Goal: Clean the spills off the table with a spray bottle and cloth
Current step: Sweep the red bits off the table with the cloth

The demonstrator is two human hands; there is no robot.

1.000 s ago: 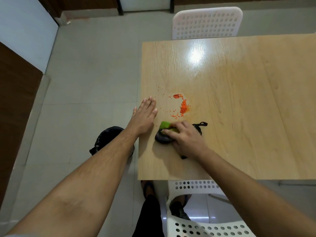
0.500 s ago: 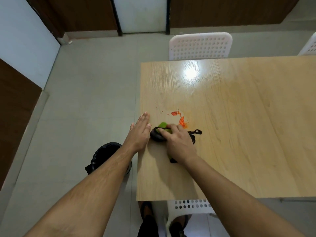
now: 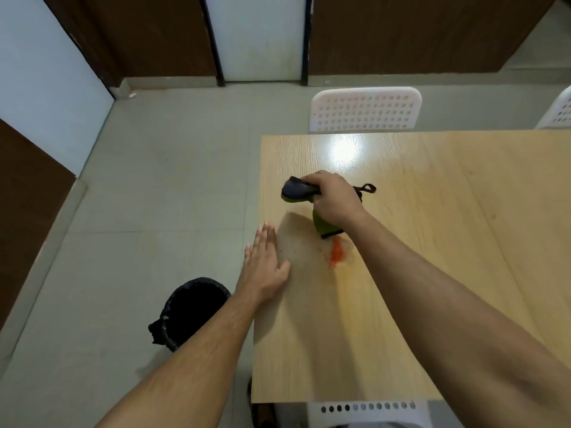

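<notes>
The right hand (image 3: 335, 197) holding the cloth (image 3: 298, 191) has lifted; the left hand (image 3: 265, 264) stays flat. Orange spill (image 3: 336, 253) is now piled, nearly wiped.

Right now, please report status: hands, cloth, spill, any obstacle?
Right hand grips cloth, raised off table. Left hand flat at table edge. Orange spill remains. No obstacle.

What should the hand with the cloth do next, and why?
Probably bring the cloth down behind the orange crumbs and sweep them left toward the table edge. The right hand holds it lifted, the left hand waits flat at that edge, and a bin sits below.
</notes>
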